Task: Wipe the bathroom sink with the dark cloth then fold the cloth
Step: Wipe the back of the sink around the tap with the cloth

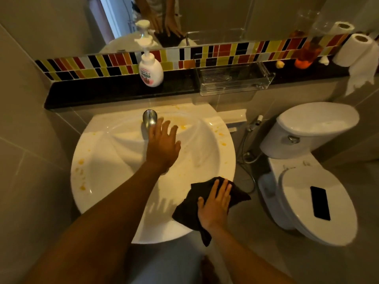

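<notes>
A round white sink (98,167) fills the middle of the view, spotted with yellow-orange stains on its rim and basin. The dark cloth (186,212) lies on the sink's front right rim, one corner hanging over the edge. My right hand (215,206) presses flat on the cloth with fingers spread. My left hand (163,144) hovers over the basin just in front of the chrome tap (149,118), fingers apart, holding nothing.
A white soap pump bottle (150,68) and a clear plastic tray (233,78) stand on the black ledge behind the sink. A white toilet (311,181) with a black phone (320,202) on its lid is at right. Paper rolls (354,50) sit far right.
</notes>
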The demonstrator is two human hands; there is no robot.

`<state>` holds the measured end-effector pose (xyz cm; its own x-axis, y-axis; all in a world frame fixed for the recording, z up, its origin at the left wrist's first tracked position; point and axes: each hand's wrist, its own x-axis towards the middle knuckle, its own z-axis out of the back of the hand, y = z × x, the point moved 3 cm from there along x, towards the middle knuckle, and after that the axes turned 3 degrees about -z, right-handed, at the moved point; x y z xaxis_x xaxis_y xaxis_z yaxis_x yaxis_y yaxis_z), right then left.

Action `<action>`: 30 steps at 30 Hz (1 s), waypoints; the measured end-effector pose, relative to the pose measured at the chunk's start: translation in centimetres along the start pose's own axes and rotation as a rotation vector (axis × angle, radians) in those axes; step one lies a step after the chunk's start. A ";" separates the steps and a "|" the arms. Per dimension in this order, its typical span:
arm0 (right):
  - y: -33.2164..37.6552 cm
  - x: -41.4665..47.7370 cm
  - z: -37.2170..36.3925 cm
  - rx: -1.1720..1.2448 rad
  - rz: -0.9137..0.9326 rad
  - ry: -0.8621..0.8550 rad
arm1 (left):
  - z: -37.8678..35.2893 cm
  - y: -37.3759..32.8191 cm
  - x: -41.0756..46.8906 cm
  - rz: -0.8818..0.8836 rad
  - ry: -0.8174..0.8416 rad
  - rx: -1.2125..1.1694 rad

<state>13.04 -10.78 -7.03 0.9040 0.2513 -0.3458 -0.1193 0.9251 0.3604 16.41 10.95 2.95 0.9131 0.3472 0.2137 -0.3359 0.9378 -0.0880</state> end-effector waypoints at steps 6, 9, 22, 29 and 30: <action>-0.3 2.6 -0.7 -0.112 0.007 -0.116 | -1.0 4.5 4.6 0.319 0.154 0.045; -0.4 4.8 -0.3 -0.172 0.032 -0.147 | -1.4 5.4 6.9 0.484 0.214 -0.130; 1.3 20.6 5.5 -0.245 0.377 -0.115 | -2.3 6.3 9.0 0.559 0.131 -0.149; 7.6 29.0 6.2 -0.378 0.577 -0.113 | -2.9 6.5 8.9 0.559 0.090 -0.123; 8.5 29.8 6.3 -0.393 0.612 -0.111 | -2.9 6.4 9.0 0.560 0.088 -0.114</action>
<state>41.57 2.76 -8.86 0.6624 0.7443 -0.0851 -0.7353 0.6676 0.1167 23.09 20.07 1.50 0.6205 0.7839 0.0231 -0.7510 0.6025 -0.2701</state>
